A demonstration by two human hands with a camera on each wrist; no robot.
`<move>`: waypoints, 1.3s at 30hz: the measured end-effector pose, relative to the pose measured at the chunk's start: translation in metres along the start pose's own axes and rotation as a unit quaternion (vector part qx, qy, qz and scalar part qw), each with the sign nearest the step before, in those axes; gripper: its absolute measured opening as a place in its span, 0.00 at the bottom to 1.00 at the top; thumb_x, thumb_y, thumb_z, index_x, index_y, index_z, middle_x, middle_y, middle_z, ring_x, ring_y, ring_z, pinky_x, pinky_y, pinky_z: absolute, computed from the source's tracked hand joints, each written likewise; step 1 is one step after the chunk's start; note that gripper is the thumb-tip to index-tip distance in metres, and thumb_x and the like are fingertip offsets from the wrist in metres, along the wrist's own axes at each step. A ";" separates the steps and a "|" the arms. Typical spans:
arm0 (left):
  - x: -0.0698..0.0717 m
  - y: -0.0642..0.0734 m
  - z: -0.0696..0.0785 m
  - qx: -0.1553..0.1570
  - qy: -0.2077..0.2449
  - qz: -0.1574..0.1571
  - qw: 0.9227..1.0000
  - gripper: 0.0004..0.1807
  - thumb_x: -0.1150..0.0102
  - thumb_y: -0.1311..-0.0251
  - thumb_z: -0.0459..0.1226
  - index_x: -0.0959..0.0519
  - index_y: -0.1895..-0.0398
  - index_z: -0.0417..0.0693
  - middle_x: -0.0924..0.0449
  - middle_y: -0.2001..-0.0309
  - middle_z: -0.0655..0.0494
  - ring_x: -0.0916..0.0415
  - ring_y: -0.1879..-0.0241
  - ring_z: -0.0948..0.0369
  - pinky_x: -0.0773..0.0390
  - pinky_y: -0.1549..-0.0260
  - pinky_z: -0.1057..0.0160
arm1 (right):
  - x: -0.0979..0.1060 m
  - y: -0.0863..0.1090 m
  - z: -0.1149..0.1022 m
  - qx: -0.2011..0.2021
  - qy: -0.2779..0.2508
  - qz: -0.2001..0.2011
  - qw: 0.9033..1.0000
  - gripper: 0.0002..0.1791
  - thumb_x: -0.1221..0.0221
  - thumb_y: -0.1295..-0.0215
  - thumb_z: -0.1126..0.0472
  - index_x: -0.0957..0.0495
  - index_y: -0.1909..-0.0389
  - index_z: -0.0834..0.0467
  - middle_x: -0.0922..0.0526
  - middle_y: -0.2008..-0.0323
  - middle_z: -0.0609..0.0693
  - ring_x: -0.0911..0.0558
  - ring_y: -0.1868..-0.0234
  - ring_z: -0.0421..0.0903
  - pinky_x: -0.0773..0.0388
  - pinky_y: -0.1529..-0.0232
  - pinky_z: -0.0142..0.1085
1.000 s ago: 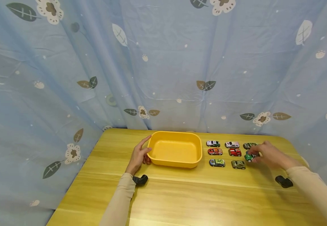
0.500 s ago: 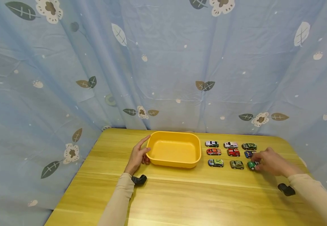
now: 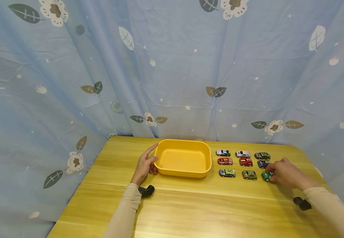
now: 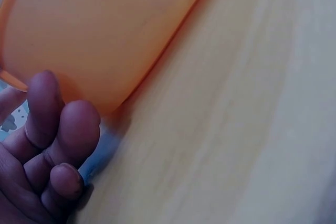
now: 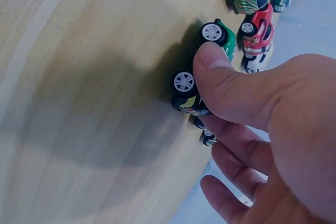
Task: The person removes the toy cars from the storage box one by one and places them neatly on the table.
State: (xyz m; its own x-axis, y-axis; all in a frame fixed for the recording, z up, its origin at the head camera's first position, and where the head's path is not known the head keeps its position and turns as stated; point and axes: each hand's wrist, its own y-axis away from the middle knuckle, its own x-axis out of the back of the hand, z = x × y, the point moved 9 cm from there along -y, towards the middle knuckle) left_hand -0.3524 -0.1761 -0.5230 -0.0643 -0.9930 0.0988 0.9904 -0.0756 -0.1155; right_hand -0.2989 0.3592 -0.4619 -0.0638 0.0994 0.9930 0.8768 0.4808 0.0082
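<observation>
At the front right of a group of small toy cars, my right hand (image 3: pixel 288 173) pinches a green toy car (image 3: pixel 266 176) between thumb and fingers. In the right wrist view the thumb presses that car's side between two white-spoked wheels; its wheels are at or just above the table, I cannot tell which. My left hand (image 3: pixel 143 167) holds the left end of a yellow plastic tub (image 3: pixel 184 172), thumb at the rim and other fingers against the outer wall. Nothing lies in the tub. A blue-purple car (image 3: pixel 262 164) sits just behind the green one.
Other toy cars stand in rows right of the tub: a red one (image 3: pixel 246 162), an olive camouflage one (image 3: pixel 249 175), a blue and yellow-green one (image 3: pixel 227 173) and several more. A blue patterned curtain (image 3: pixel 187 82) hangs behind the wooden table (image 3: pixel 189 208).
My right hand has moved toward the table's front with the green car, from beside the blue-purple car to the front row, then slightly right. My left hand stays on the tub.
</observation>
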 end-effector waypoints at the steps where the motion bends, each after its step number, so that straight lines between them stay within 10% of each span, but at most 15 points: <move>1: 0.000 0.000 0.000 0.000 0.000 0.000 1.000 0.34 0.40 0.29 0.34 0.28 0.22 0.66 0.21 0.86 0.42 0.25 0.89 0.57 0.28 0.89 0.64 | -0.001 0.000 0.000 -0.001 0.001 0.001 1.000 0.14 0.22 0.46 0.59 0.11 0.59 0.57 0.09 0.63 0.47 0.16 0.63 0.48 0.29 0.51 0.52; 22: -0.003 -0.004 0.000 0.002 0.008 -0.001 1.000 0.34 0.39 0.30 0.36 0.29 0.21 0.65 0.21 0.86 0.46 0.24 0.89 0.57 0.28 0.89 0.64 | -0.006 -0.001 0.009 -0.011 0.003 0.023 1.000 0.21 0.18 0.52 0.57 0.12 0.57 0.58 0.11 0.65 0.44 0.16 0.64 0.44 0.29 0.50 0.52; 39: -0.010 -0.010 0.004 -0.028 0.012 -0.023 0.999 0.34 0.40 0.24 0.43 0.34 0.18 0.56 0.40 0.89 0.62 0.43 0.92 0.63 0.37 0.91 0.66 | 0.017 0.015 0.027 -0.065 -0.107 0.042 0.991 0.43 0.20 0.47 0.52 0.25 0.33 0.66 0.12 0.51 0.66 0.19 0.47 0.71 0.21 0.49 0.68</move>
State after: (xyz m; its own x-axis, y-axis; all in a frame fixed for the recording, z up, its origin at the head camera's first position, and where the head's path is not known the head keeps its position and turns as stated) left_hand -0.3614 -0.1646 -0.5185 -0.1127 -0.9903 0.0809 0.9780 -0.1249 -0.1672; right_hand -0.2996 0.3912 -0.4481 -0.0745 0.3229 0.9435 0.9364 0.3481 -0.0452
